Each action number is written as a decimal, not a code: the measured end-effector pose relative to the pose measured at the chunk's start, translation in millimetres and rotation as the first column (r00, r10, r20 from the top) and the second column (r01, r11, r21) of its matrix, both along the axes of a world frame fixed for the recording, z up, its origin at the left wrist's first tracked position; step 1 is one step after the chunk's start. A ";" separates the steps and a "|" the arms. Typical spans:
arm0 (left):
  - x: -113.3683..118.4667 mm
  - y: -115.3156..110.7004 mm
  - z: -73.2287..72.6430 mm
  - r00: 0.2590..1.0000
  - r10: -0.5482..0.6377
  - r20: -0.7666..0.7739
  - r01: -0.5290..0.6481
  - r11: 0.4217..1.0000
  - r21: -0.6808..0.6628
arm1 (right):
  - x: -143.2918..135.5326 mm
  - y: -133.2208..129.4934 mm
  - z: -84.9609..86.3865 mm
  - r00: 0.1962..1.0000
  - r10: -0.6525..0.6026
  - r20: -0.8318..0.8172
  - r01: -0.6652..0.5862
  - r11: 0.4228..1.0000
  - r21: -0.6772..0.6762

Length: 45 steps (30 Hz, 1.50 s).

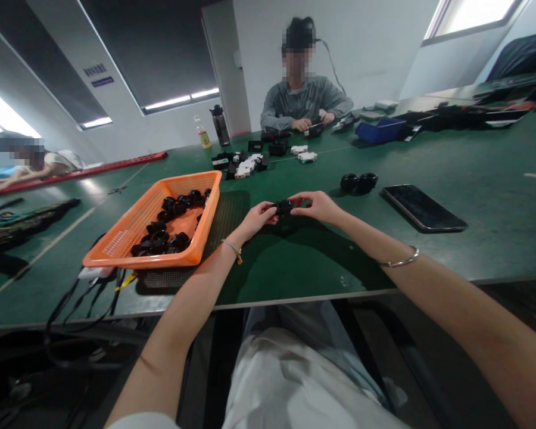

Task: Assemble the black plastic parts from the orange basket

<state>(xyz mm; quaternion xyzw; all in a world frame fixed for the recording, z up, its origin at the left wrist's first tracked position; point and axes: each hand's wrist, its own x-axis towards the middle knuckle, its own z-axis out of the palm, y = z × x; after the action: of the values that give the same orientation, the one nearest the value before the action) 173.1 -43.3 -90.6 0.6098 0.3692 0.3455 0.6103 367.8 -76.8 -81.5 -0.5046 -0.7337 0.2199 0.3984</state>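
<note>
A small black part [284,207] is held between my two hands, just above the green table. My left hand [261,217] pinches its left side, and my right hand [315,207] grips its right side with thumb and fingers. To the left, an orange basket [209,223] holds several black round parts [158,238]. Two more black round parts [358,182] lie on the table beyond my right hand, to its right.
A phone [424,207] lies at the right on the green table [295,268]. Black and white pieces [249,165], a bottle [202,133], a dark flask [220,126] and a blue bin [380,129] are farther back. A person [301,101] sits opposite; another is at far left.
</note>
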 end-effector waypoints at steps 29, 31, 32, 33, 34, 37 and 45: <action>2.4 -1.7 2.3 1.000 0.015 -0.005 -0.015 1.000 -0.019 | -3.3 -0.9 -3.2 1.000 0.010 0.022 -0.010 1.000 0.018; 2.8 -2.7 3.5 1.000 0.020 -0.017 -0.020 1.000 -0.023 | -4.6 -1.9 -3.6 0.999 0.025 0.039 -0.026 0.999 0.037; 3.0 -3.1 4.1 1.000 0.020 -0.022 -0.020 1.000 -0.023 | -5.6 -2.6 -3.5 0.998 0.029 0.048 -0.031 0.998 0.047; 3.0 -3.5 4.6 0.999 0.018 -0.027 -0.019 1.000 -0.023 | -6.8 -3.4 -3.2 0.998 0.032 0.057 -0.036 0.998 0.055; 3.0 -3.7 5.1 0.999 0.014 -0.029 -0.015 1.000 -0.021 | -8.0 -4.2 -2.7 0.997 0.035 0.067 -0.039 0.997 0.061; 2.6 -3.8 5.2 1.000 -0.002 -0.029 0.001 1.000 -0.013 | -10.6 -6.1 -0.8 0.995 0.026 0.099 -0.032 0.998 0.058; 0.7 0.5 -3.3 1.000 -0.022 -0.005 0.022 0.997 0.071 | -6.6 -2.6 -3.7 0.988 0.000 0.153 -0.011 0.997 0.071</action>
<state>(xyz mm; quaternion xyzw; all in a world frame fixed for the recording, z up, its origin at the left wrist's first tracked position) 173.7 -42.8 -93.9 0.6360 0.3511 0.3503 0.5912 361.2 -79.4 -85.3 -0.5033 -0.7709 0.1553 0.3581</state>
